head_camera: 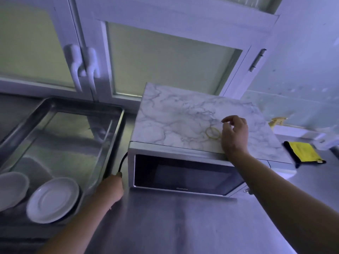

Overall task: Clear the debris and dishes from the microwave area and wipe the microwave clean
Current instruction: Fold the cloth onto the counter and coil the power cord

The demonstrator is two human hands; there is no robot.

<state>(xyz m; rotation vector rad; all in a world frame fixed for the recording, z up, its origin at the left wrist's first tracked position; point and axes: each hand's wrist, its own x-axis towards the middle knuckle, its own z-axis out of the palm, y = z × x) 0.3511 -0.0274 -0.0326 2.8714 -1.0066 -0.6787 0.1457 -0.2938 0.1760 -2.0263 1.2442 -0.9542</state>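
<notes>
At the left edge of the desk (174, 226), white plates (53, 198) lean in a metal tray (118, 129). The left grip (110, 187) sits at the tray's near corner, fingers hidden, so I cannot tell its hold. Further back, the right grip (233, 132) hovers loosely curled and empty just beside yellow rubber bands (212, 133) on the marbled top of the microwave (183, 173).

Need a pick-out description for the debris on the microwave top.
Find the microwave with the marble-patterned top. Near its front right, beside the right hand, lie thin yellow rubber bands. They are loops on the microwave; the yellow cloth lies flat on the counter.
</notes>
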